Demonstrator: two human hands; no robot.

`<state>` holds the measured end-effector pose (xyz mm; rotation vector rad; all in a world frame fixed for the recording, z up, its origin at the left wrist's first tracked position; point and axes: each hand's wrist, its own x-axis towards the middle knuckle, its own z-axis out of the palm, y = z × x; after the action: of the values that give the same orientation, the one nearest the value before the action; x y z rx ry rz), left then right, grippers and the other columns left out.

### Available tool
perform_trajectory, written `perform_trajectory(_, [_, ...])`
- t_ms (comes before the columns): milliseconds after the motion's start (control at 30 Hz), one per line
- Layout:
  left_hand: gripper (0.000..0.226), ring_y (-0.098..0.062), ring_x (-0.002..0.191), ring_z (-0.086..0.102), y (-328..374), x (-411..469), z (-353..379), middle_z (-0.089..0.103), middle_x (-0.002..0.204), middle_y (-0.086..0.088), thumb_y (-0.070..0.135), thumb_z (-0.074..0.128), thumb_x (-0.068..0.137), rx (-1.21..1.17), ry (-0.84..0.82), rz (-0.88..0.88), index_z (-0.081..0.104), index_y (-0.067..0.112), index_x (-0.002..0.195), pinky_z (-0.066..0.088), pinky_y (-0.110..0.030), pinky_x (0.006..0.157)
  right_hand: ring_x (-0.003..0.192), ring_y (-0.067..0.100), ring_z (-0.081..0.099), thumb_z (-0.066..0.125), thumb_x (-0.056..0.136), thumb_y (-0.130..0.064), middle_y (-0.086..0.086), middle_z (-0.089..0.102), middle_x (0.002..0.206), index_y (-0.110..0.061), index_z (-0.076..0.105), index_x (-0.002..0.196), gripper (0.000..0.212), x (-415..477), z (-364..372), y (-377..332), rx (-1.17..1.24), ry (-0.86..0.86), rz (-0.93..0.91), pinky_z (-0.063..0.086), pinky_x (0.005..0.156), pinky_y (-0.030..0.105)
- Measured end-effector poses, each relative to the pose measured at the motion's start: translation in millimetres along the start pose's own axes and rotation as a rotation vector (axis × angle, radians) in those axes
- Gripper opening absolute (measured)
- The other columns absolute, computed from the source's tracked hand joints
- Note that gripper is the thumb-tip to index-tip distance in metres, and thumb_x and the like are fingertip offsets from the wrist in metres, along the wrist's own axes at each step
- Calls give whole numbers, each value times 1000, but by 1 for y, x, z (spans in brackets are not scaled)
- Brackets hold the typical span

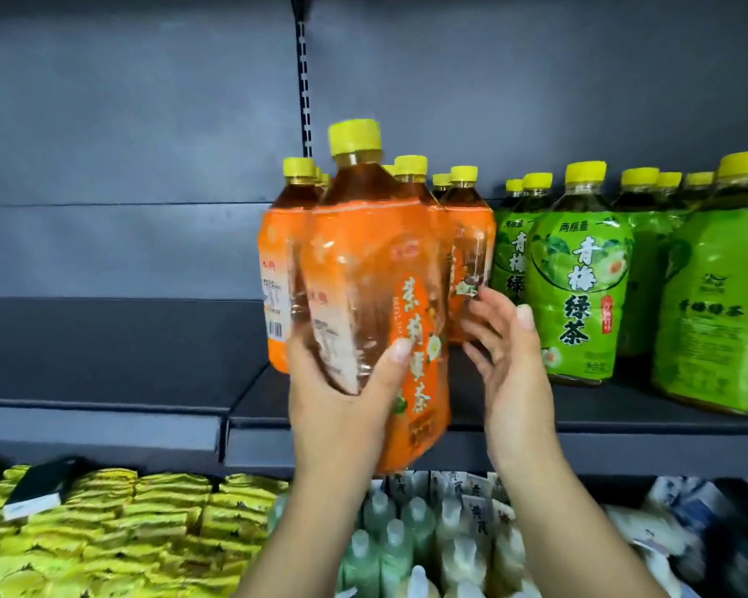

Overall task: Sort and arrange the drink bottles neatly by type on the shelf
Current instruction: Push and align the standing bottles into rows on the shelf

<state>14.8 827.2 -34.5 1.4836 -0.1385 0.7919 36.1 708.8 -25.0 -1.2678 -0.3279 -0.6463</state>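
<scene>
Gripping an orange-labelled tea bottle [363, 261] low on its body with the left hand [342, 394], thumb pressed across the front of the label, palm and fingers wrapped round its left side. Holding it raised off the shelf [622, 429], leaning slightly to the left, yellow cap [355, 135] topmost, base hanging in front of the shelf's front lip.

Reaching in with the right hand [510, 351] just right of the held bottle, fingers straight and loosely spread, grasping nothing. Fingertips either against or just short of a standing orange bottle behind; cannot tell which.

Behind the held bottle, on the shelf: a tight cluster of more orange-labelled bottles [273, 269], upright, with the same yellow caps. Immediately right of those: rows of green tea bottles [579, 287] with green labels, also yellow-capped and upright, the far-right one nearest the camera and cut off by the frame edge.

Left of the orange cluster: an adjoining dark grey shelf board [83, 425], with a slotted upright [304, 79] running up the back panel above the join.

On the tier below: stacked yellow packets [126, 533] at left and pale capped bottles [389, 545] under the forearms. At right, blurred white-and-blue packs.
</scene>
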Motion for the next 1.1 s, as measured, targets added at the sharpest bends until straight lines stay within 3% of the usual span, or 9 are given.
perform_trajectory(100, [89, -12, 116, 48, 1, -9, 38, 50, 122, 13, 74, 54, 43, 105, -135, 22, 33, 39, 122, 42, -37, 98, 119, 7, 51, 41, 62, -87, -2, 56, 128, -34, 55, 113, 74, -2, -18, -1, -66, 69, -116, 41, 100, 22])
perform_trajectory(233, [113, -17, 129, 29, 3, -18, 77, 35, 137, 0, 83, 39, 47, 193, -203, 41, 20, 24, 142, 26, -34, 108, 112, -8, 48, 41, 93, -40, -9, 53, 127, -34, 52, 117, 28, 1, -45, -11, -301, 180, -115, 34, 103, 16])
perform_trajectory(300, [120, -18, 128, 25, 1, -16, 85, 30, 137, -5, 93, 25, 49, 246, -192, 85, 15, 20, 144, 24, -36, 106, 108, -13, 42, 40, 97, -30, -18, 47, 126, -32, 45, 129, 32, 6, -55, -12, -474, 91, -56, 29, 101, 15])
perform_trajectory(400, [105, -19, 138, 10, -8, -14, 90, 9, 152, -4, 84, -5, 59, 403, -305, 133, -16, 26, 145, 14, -39, 111, 126, -6, 27, 26, 94, -47, -25, 32, 140, -35, 26, 142, 50, 15, -62, -11, -646, -89, 115, 17, 99, 14])
perform_trajectory(500, [74, -13, 141, -4, -10, -14, 86, -8, 155, 4, 77, 3, 73, 489, -419, 137, -36, 39, 124, 5, -34, 114, 142, 9, 15, 11, 75, -66, -10, 12, 155, -29, 6, 148, 82, 21, -63, -8, -789, -155, 194, 13, 108, 23])
perform_trajectory(667, [64, -17, 141, 6, -13, -12, 83, 0, 153, 1, 45, 28, 96, 524, -411, 183, -30, 41, 124, 21, -37, 110, 119, 25, 49, 10, 80, -70, 5, 59, 123, -23, 55, 123, 78, 30, -64, -6, -969, -89, 258, 40, 96, 37])
perform_trajectory(767, [65, -20, 139, 13, -13, -12, 84, 8, 152, -2, 41, 29, 97, 543, -394, 200, -20, 34, 140, 25, -38, 108, 100, 23, 56, 26, 90, -59, 7, 63, 104, -15, 61, 105, 58, 33, -69, -13, -888, -80, 328, 41, 85, 31])
perform_trajectory(933, [47, -18, 125, 29, -16, -21, 80, 31, 136, -3, 36, 37, 91, 332, -274, 416, 35, 23, 136, 27, -35, 103, 98, 7, 48, 50, 92, -30, -4, 57, 101, -13, 66, 107, 27, 6, -104, -23, -981, -70, -5, 30, 81, 14])
perform_trajectory(1100, [31, -16, 111, 40, -11, -40, 100, 50, 116, -4, 30, 41, 86, 271, -496, 700, 45, 21, 116, 28, -25, 100, 117, 23, 48, 61, 87, -23, 8, 55, 122, -10, 61, 116, 32, -10, -152, -27, -1171, 432, -68, 34, 95, 29])
